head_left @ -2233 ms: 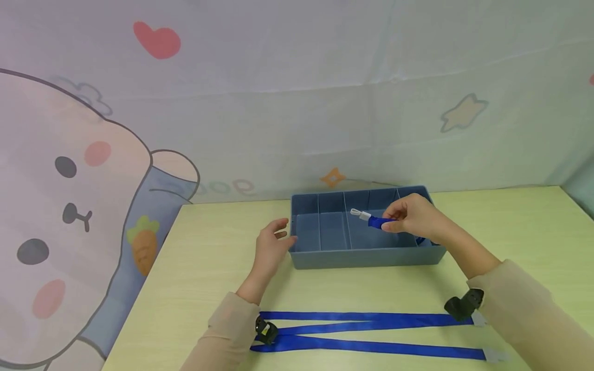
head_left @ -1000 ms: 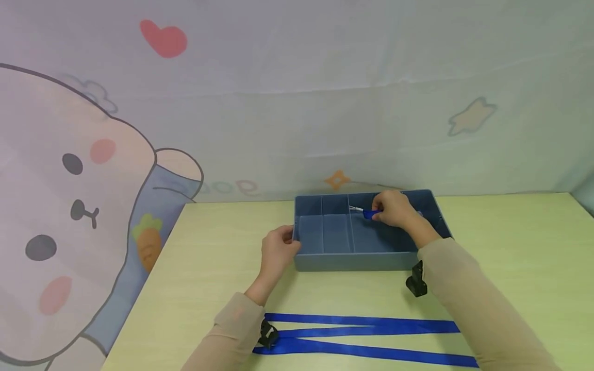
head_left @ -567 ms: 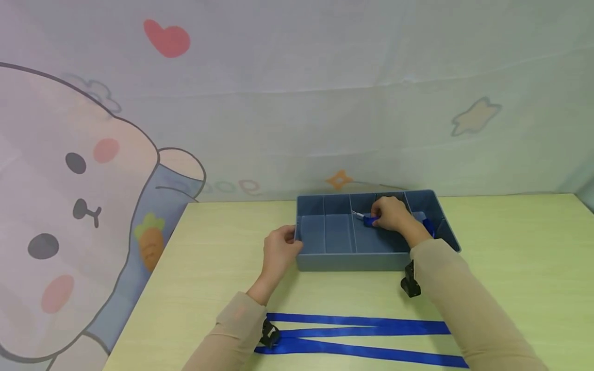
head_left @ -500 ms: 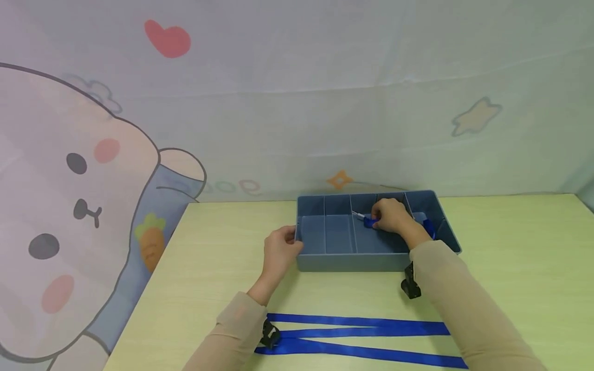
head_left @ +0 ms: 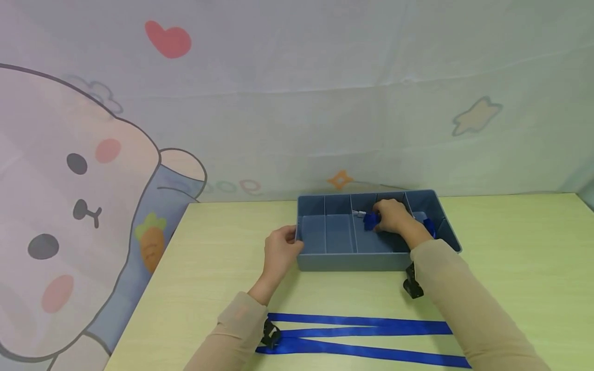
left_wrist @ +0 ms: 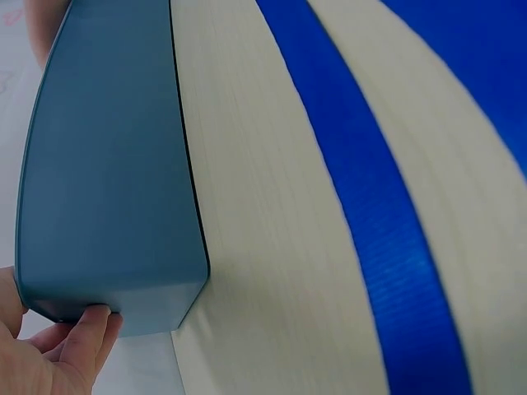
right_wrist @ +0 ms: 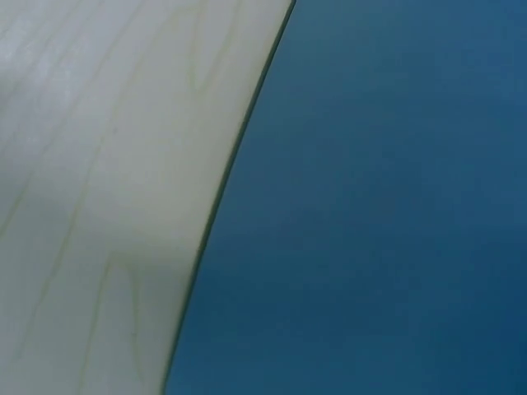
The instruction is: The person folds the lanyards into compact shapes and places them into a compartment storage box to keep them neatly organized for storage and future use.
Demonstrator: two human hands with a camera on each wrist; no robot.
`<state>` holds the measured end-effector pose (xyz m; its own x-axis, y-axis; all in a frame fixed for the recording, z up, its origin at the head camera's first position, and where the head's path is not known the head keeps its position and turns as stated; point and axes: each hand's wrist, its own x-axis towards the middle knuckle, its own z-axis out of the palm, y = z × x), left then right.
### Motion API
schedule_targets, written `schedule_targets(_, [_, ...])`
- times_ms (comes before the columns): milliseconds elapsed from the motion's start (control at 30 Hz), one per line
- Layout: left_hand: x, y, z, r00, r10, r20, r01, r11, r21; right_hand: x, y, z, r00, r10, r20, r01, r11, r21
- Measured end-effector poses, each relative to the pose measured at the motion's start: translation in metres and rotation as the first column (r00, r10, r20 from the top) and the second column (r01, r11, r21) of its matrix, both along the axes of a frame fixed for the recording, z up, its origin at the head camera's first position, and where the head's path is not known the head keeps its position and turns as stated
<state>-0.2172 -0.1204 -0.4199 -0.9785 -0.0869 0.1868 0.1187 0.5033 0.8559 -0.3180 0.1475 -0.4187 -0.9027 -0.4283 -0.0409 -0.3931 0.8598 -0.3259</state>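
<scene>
A blue-grey divided storage box (head_left: 352, 262) stands on the table. My left hand (head_left: 280, 251) grips its left end wall, thumb at the near corner; the left wrist view shows fingers (left_wrist: 89, 333) against that end wall. My right hand (head_left: 394, 216) reaches into the wide middle compartment, its fingers curled around a folded blue lanyard (head_left: 370, 221) low in the box. The lanyard's white clip end (head_left: 359, 213) points left toward a divider. Another piece of blue strap (head_left: 429, 228) lies in the right-hand compartment. The right wrist view shows only box wall and table, without the hand.
Two long blue lanyards lie stretched across the table in front of the box, one farther (head_left: 362, 320) and one nearer (head_left: 371, 348). The right sleeve covers their right ends. A printed cloth backdrop (head_left: 278, 129) hangs behind the table.
My left hand has closed onto the box's left wall. My right hand has lowered the folded lanyard from above the box into the middle compartment, where the bundle has spread wider.
</scene>
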Motion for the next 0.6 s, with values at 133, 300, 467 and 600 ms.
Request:
schedule_targets(133, [0.000,0.000,0.000,1.000,0.002,0.001,-0.002,1.000,0.003,0.002,0.000,0.002,1.000,-0.003,0.010,0.003,1.000,-0.004])
schedule_targets(300, [0.000,0.000,-0.001,1.000,-0.003,-0.002,0.003,1.000,0.009,0.003,0.001,0.006,0.999,0.016,0.029,-0.016,1.000,0.011])
schedule_targets(467, [0.001,0.001,0.000,1.000,0.001,-0.001,-0.001,1.000,0.008,0.006,0.002,0.013,0.997,0.038,0.074,-0.042,0.998,0.057])
schedule_targets(600, [0.001,0.001,0.000,1.000,-0.001,-0.011,0.001,1.000,0.005,0.012,0.003,0.024,0.990,0.052,0.128,-0.063,0.995,0.083])
